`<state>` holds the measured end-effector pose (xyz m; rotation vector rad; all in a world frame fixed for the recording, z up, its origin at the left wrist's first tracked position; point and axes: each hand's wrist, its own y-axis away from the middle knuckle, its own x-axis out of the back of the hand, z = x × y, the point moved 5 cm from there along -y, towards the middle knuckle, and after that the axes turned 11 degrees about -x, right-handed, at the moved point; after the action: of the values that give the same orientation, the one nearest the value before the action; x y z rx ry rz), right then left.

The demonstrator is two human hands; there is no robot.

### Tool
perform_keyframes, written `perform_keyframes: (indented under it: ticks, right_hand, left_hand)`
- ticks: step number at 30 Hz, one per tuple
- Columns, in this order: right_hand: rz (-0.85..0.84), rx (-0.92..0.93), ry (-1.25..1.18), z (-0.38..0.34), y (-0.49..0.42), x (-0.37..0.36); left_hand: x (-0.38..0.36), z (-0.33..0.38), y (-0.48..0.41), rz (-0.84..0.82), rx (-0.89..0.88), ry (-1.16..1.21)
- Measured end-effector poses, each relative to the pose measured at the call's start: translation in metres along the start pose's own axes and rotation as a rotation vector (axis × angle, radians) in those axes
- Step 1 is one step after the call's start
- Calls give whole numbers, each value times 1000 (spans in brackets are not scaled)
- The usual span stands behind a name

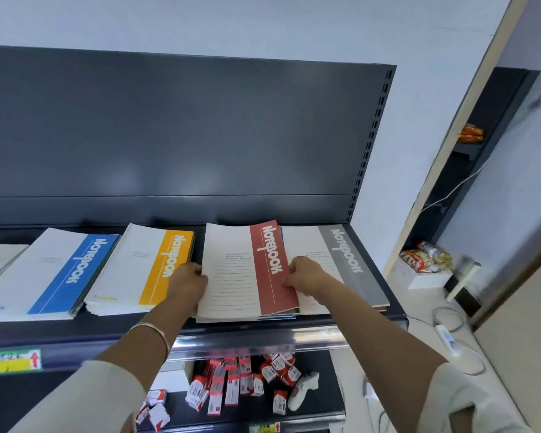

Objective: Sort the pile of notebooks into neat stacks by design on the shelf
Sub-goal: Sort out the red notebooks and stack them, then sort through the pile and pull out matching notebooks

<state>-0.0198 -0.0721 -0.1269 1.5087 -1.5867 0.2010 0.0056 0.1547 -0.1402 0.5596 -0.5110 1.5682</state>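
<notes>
Here the dark shelf (113,326) carries four stacks side by side: blue-banded (49,276), yellow-banded (144,270), red-banded (247,270) and grey-banded (341,264). The red-banded notebook, cream with ruled lines and "NOTEBOOK" on its band, lies between the hands, the left hand (186,281) pinching its left edge and the right hand (303,275) its right edge.
</notes>
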Motion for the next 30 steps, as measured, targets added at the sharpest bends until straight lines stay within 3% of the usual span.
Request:
perform_keyframes:
  ticks: [7,17,21,24,30]
  right_hand:
    - [43,-30,213,2,-2,2]
    - [81,-3,311,-4,-5,1]
    - [267,-26,339,1,-5,16]
    - [426,-42,293,17,-3,33]
    - [533,-146,299,65,-9,71]
  left_hand:
    - [-3,2,-3,-67,-108,-126]
    - [-6,6,-14,-114,-272,-369]
    - [-21,41,-13,-100,-497,-433]
    - [-46,64,-11,-192,-569,-356]
    - [-94,94,2,-308,-668,-310]
